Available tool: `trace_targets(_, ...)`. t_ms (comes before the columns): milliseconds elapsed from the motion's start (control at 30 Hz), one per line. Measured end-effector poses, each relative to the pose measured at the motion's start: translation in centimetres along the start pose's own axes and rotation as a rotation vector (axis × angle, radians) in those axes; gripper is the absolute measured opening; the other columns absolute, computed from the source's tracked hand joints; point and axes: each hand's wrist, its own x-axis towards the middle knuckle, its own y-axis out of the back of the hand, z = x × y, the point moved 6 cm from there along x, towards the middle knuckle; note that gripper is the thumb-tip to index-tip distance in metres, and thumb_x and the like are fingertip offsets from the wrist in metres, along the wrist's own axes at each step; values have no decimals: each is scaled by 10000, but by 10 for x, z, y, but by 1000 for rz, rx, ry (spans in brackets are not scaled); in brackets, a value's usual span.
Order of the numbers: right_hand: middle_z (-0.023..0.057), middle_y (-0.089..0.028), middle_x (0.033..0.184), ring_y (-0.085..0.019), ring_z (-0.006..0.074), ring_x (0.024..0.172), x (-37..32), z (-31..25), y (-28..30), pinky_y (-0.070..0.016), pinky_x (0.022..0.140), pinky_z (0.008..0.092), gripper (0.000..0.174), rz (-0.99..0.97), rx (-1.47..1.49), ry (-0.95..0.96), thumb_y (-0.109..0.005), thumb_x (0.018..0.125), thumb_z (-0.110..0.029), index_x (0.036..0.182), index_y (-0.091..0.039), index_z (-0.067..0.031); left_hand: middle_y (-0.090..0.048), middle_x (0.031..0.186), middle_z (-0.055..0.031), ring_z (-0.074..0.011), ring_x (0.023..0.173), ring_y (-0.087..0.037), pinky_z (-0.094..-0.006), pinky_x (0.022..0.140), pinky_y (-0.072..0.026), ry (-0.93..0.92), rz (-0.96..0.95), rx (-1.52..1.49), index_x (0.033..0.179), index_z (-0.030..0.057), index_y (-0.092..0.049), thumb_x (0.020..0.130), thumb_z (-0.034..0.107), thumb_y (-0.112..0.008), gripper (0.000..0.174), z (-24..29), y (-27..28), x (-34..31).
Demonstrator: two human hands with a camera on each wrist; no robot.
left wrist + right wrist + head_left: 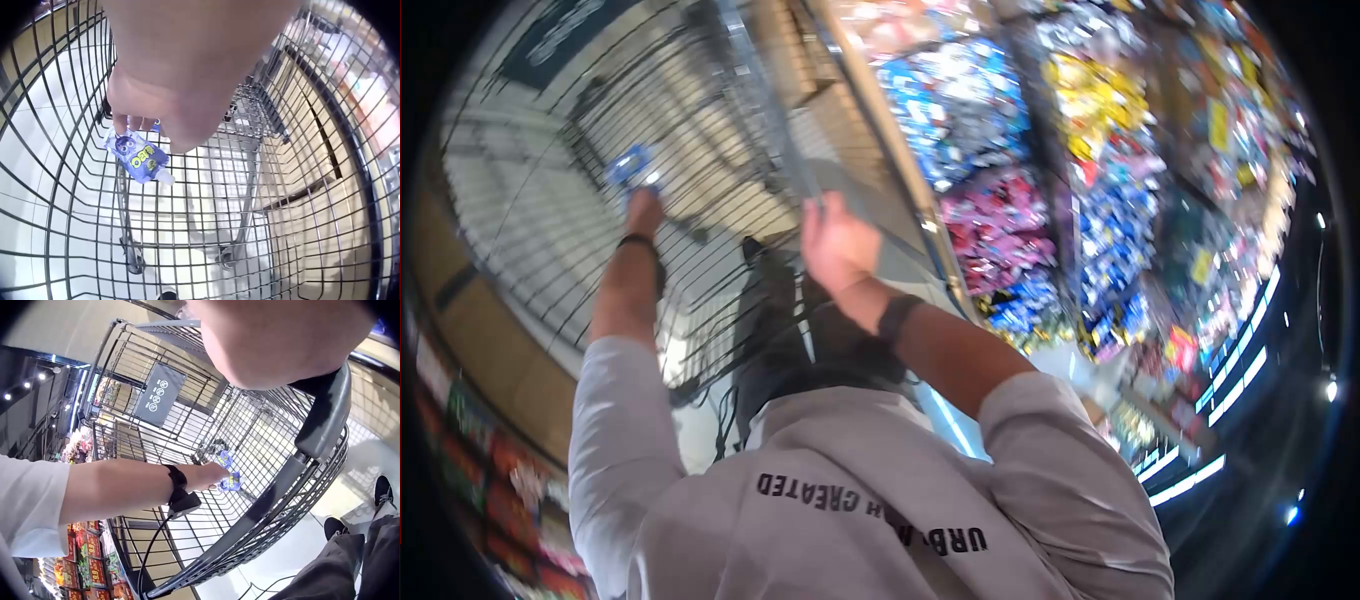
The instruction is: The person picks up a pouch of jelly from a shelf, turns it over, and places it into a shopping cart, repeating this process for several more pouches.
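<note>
My left hand (134, 124) reaches down inside a wire shopping cart (262, 206) and pinches the top of a small blue-purple pouch (141, 157) with cartoon eyes. The pouch hangs above the cart's bottom grid. In the head view the left hand (641, 200) holds the pouch (629, 166) far out at arm's length. My right hand (828, 238) grips the cart handle (325, 415), a dark bar at the near end of the cart. From the right wrist view the left hand (211, 475), the pouch (230, 481) and a black wrist strap (179, 489) all show.
Shelves packed with bright candy bags (1010, 150) run along the right of the cart. A dark sign (160, 394) hangs on the cart's far end. My shoes (382, 487) stand on pale floor tiles behind the handle. More stocked shelves (94, 569) line the left.
</note>
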Motion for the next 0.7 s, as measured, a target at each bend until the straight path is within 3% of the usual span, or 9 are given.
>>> trace_targets(33,162,-666,689,-649,369,576,-1,0,3,-518,542,488,237,-19,-17,9,-553,935,-299,1047,-544,-90,-649,839,-168,-346,855,-645,-444,731,-516,-149,193,181,954,47,-655,846,153,-585,167,-10,-37,8)
trace_targets(67,155,-669,701,-649,365,574,-1,2,2,-520,542,483,231,44,13,35,-560,931,-290,1033,-538,-84,-671,935,-165,-349,967,-647,-463,791,-526,125,-306,-1,1003,37,-649,863,184,-591,210,-18,-30,16)
trace_targets(100,148,-671,713,-648,361,573,-1,3,1,-521,541,478,225,103,49,73,-566,927,-281,1020,-532,-78,-661,1012,-159,-336,956,-620,-508,789,-454,318,-169,-349,965,25,-566,891,261,-532,250,0,29,-5)
trace_targets(167,136,-671,756,-647,341,580,-1,4,3,-525,535,451,210,97,67,70,-583,917,-262,985,-549,-66,-562,1321,-174,-367,1244,-506,-446,1008,-420,240,58,-132,1221,64,-561,961,246,-456,335,-13,11,-11)
trace_targets(200,132,-670,773,-649,338,591,-1,4,5,-527,539,446,198,95,84,71,-590,910,-247,978,-553,-65,-431,1484,-125,-311,1389,-373,-438,1111,-342,313,-203,-31,1340,102,-502,972,173,-426,383,24,67,-20)
trace_targets(233,128,-670,790,-651,335,602,-2,3,6,-528,542,440,186,97,105,77,-596,903,-232,970,-556,-63,-407,1494,-163,-328,1392,-368,-481,1097,-355,296,-187,-44,1250,93,-522,937,142,-539,317,33,81,-24)
trace_targets(367,119,-665,808,-658,326,635,-2,3,8,-527,561,437,174,78,108,79,-602,890,-197,978,-550,-57,-327,1553,-125,-337,1379,-388,-504,1093,-357,339,-266,94,1320,132,-479,911,134,-576,421,36,75,-28)
trace_targets(467,117,-661,801,-661,321,642,-2,2,9,-521,561,436,180,78,113,80,-599,894,-194,981,-542,-48,-454,1415,-85,-284,1281,-477,-443,1033,-420,298,-319,245,1284,130,-507,895,176,-623,409,41,86,-22)
trace_targets(700,120,-659,811,-662,315,653,0,2,7,-508,559,438,172,97,119,118,-591,906,-190,977,-539,-42,-487,1339,-44,-250,1226,-492,-441,1015,-414,350,-33,251,1262,193,-540,954,212,-487,314,-30,28,-5)
